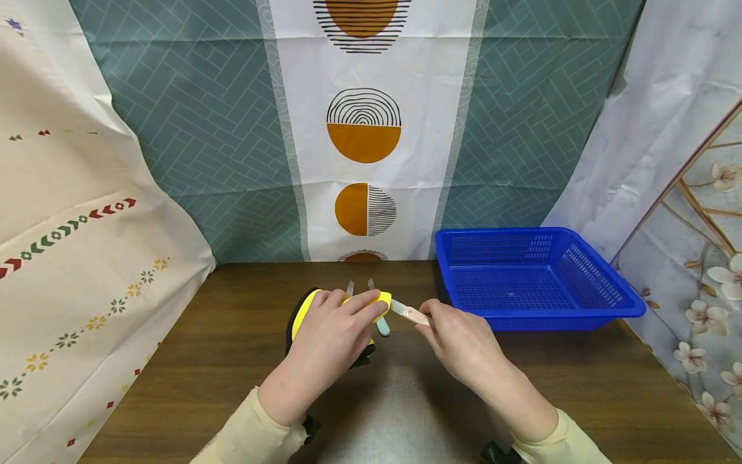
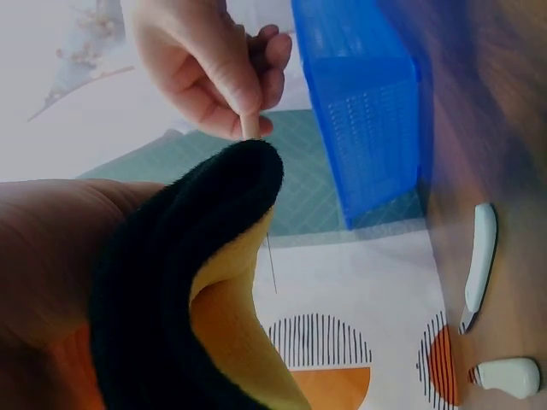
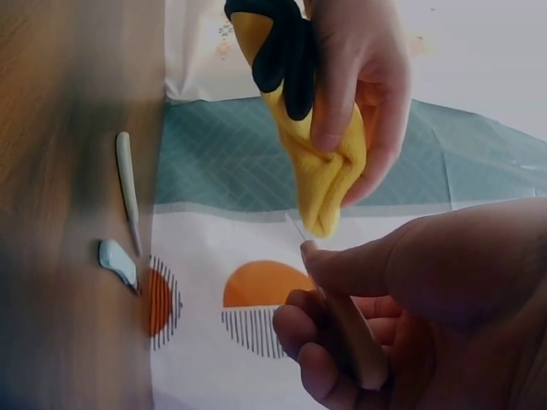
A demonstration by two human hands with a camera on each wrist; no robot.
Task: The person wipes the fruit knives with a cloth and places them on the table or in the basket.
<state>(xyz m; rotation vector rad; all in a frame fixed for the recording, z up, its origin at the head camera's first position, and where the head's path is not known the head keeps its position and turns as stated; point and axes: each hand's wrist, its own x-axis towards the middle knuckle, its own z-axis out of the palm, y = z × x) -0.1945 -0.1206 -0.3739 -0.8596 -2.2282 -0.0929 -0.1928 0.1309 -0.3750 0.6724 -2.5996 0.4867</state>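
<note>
My left hand (image 1: 339,332) grips a bunched yellow cloth (image 3: 329,184) with a black border, its folded end pointing down in the right wrist view. In my right hand (image 1: 466,338) is a small knife (image 1: 416,316) with a pale pinkish handle, held between thumb and curled fingers. The blade lies right beside the folded cloth end; whether they touch I cannot tell. Behind the hands, two more small knives lie on the table: one with a slim pale handle (image 3: 127,179), the other with a shorter, wider pale handle (image 3: 115,259).
A blue plastic basket (image 1: 551,322) with slotted walls stands at the back right of the brown wooden table (image 1: 232,361). Patterned curtains (image 1: 226,116) hang behind the table and at both sides.
</note>
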